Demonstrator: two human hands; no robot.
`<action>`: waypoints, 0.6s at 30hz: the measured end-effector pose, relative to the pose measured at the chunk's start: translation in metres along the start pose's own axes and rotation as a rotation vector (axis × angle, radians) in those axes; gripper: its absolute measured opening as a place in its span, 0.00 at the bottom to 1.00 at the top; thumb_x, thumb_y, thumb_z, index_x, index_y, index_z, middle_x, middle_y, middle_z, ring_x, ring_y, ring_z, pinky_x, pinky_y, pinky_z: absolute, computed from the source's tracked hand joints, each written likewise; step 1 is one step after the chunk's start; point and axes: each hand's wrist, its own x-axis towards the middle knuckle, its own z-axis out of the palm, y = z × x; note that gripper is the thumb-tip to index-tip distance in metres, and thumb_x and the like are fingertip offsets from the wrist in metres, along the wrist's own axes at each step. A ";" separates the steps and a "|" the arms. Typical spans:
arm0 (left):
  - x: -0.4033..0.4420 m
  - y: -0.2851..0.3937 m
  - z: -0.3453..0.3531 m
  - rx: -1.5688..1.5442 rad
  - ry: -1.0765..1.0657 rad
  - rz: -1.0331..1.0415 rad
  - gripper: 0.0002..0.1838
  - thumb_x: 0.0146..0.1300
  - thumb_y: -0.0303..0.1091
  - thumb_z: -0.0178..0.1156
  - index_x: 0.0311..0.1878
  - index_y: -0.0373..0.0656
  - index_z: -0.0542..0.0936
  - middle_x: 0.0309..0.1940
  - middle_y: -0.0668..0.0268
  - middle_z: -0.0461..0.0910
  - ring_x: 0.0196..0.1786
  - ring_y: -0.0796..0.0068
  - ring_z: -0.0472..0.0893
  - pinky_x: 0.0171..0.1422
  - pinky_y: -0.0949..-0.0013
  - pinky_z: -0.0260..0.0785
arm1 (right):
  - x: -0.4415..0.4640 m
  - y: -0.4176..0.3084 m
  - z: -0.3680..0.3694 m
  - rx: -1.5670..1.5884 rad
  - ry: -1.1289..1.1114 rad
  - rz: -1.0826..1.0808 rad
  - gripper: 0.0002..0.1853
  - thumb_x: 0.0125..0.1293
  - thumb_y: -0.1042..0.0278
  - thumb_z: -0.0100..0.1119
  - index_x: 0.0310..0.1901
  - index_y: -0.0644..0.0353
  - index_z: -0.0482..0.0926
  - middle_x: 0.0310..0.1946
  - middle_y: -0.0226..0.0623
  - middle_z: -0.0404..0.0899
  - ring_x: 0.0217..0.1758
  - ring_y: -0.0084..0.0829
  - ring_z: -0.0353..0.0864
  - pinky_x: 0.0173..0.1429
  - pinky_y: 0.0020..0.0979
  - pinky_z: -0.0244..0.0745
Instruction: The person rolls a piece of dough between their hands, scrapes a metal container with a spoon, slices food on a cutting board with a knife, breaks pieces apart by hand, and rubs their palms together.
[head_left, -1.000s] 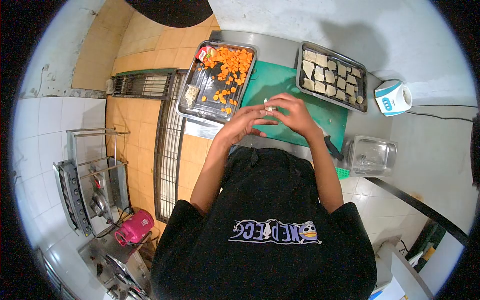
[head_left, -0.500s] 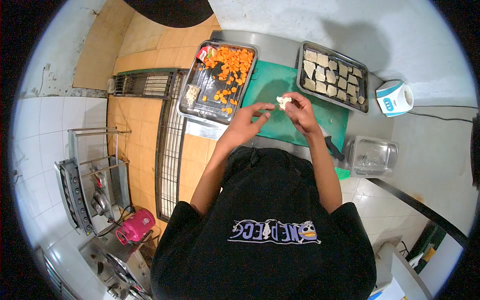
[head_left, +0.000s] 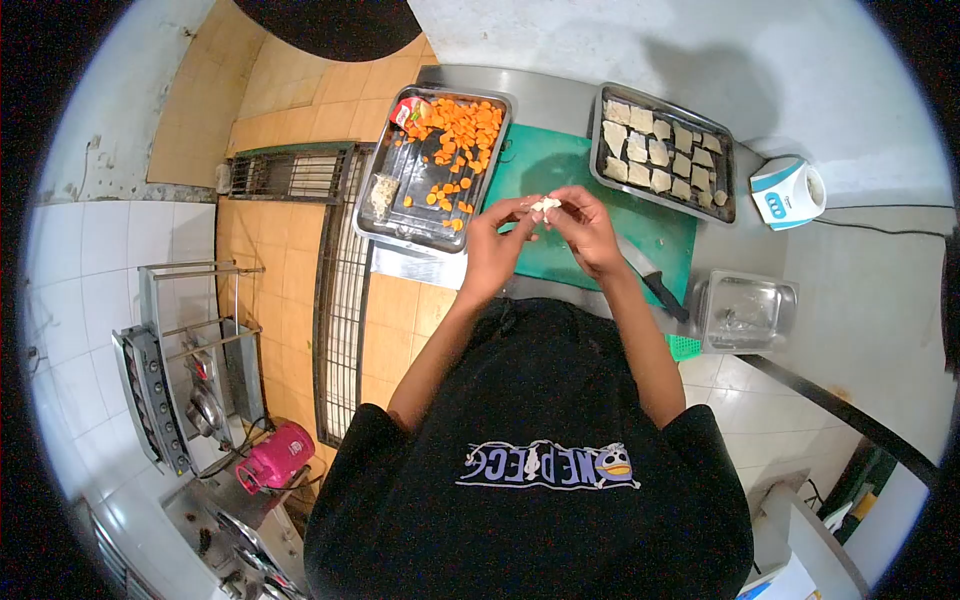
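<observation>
Over the green cutting board [head_left: 655, 235], my two hands meet at a small whitish lump [head_left: 546, 204] that looks like garlic. My right hand [head_left: 590, 235] pinches it between thumb and fingertips. From the other side, the bent fingers of my left hand [head_left: 492, 245] close on its edge. The fingers partly cover the lump. Beside my right wrist, a knife with a black handle [head_left: 664, 296] lies on the board, its blade partly hidden by my forearm.
Left of the board stands a metal tray [head_left: 412, 236] with sliced carrots [head_left: 470, 125], a red packet [head_left: 410, 112] and a small clear bag [head_left: 382, 192]. Rightward are a tray of flat pale pieces [head_left: 638, 148], a kitchen scale [head_left: 788, 195] and a clear container [head_left: 745, 312].
My left hand has moved in to the lump and its fingers have closed on it. My right hand has shifted slightly left with the lump. More of the knife blade now shows.
</observation>
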 end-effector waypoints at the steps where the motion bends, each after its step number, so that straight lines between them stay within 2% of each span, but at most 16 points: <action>1: 0.000 -0.001 0.001 -0.116 0.037 -0.029 0.13 0.70 0.27 0.65 0.55 0.34 0.85 0.49 0.60 0.86 0.46 0.74 0.85 0.43 0.71 0.85 | 0.000 -0.001 0.003 -0.110 0.035 -0.048 0.14 0.70 0.78 0.65 0.55 0.60 0.79 0.47 0.34 0.84 0.50 0.24 0.82 0.54 0.29 0.80; 5: 0.000 -0.003 0.006 -0.166 0.082 -0.081 0.13 0.71 0.27 0.64 0.55 0.31 0.84 0.47 0.60 0.86 0.46 0.73 0.85 0.43 0.71 0.86 | 0.002 -0.001 0.017 -0.339 0.168 -0.150 0.09 0.69 0.76 0.67 0.49 0.62 0.83 0.43 0.34 0.86 0.48 0.23 0.83 0.50 0.29 0.81; 9: -0.003 -0.001 0.011 -0.324 0.088 -0.167 0.16 0.74 0.30 0.61 0.59 0.32 0.82 0.51 0.59 0.85 0.50 0.73 0.85 0.48 0.68 0.86 | 0.003 -0.004 0.031 -0.360 0.281 -0.218 0.07 0.67 0.76 0.68 0.46 0.63 0.85 0.42 0.36 0.85 0.47 0.25 0.84 0.48 0.29 0.81; 11: -0.003 -0.003 0.012 -0.416 0.078 -0.213 0.17 0.75 0.31 0.60 0.62 0.32 0.81 0.52 0.59 0.85 0.51 0.75 0.84 0.51 0.67 0.85 | 0.002 -0.010 0.035 -0.792 0.358 -0.365 0.08 0.66 0.75 0.68 0.46 0.62 0.87 0.41 0.39 0.84 0.45 0.32 0.86 0.49 0.31 0.81; 12: -0.004 -0.004 0.012 -0.473 0.067 -0.237 0.18 0.76 0.33 0.58 0.63 0.32 0.79 0.54 0.59 0.84 0.54 0.72 0.84 0.56 0.65 0.84 | 0.002 -0.012 0.037 -0.793 0.356 -0.365 0.08 0.66 0.75 0.68 0.46 0.62 0.87 0.41 0.39 0.84 0.45 0.32 0.86 0.49 0.31 0.81; 13: -0.003 -0.006 0.012 -0.531 0.057 -0.259 0.19 0.78 0.35 0.57 0.63 0.31 0.78 0.55 0.58 0.83 0.58 0.69 0.83 0.60 0.62 0.82 | 0.002 -0.013 0.038 -0.918 0.342 -0.400 0.09 0.65 0.74 0.68 0.46 0.61 0.87 0.41 0.41 0.84 0.45 0.36 0.86 0.49 0.33 0.81; 14: -0.004 -0.009 0.012 -0.533 0.060 -0.262 0.19 0.78 0.35 0.57 0.63 0.31 0.78 0.55 0.58 0.83 0.58 0.69 0.83 0.60 0.62 0.82 | 0.000 -0.015 0.039 -1.043 0.327 -0.432 0.10 0.64 0.74 0.68 0.47 0.60 0.87 0.42 0.43 0.83 0.45 0.41 0.86 0.50 0.35 0.81; 16: -0.001 -0.013 0.009 -0.717 0.063 -0.326 0.18 0.78 0.34 0.56 0.62 0.31 0.78 0.55 0.60 0.83 0.58 0.70 0.83 0.64 0.64 0.80 | -0.003 -0.015 0.043 -1.097 0.288 -0.463 0.10 0.64 0.73 0.67 0.47 0.60 0.87 0.43 0.43 0.83 0.46 0.42 0.85 0.50 0.36 0.80; 18: 0.000 -0.018 0.007 -0.736 0.067 -0.329 0.17 0.77 0.34 0.57 0.61 0.32 0.79 0.54 0.60 0.84 0.57 0.71 0.84 0.64 0.66 0.79 | -0.003 -0.015 0.044 -1.149 0.250 -0.498 0.11 0.64 0.73 0.67 0.48 0.60 0.87 0.44 0.44 0.83 0.47 0.44 0.85 0.51 0.37 0.80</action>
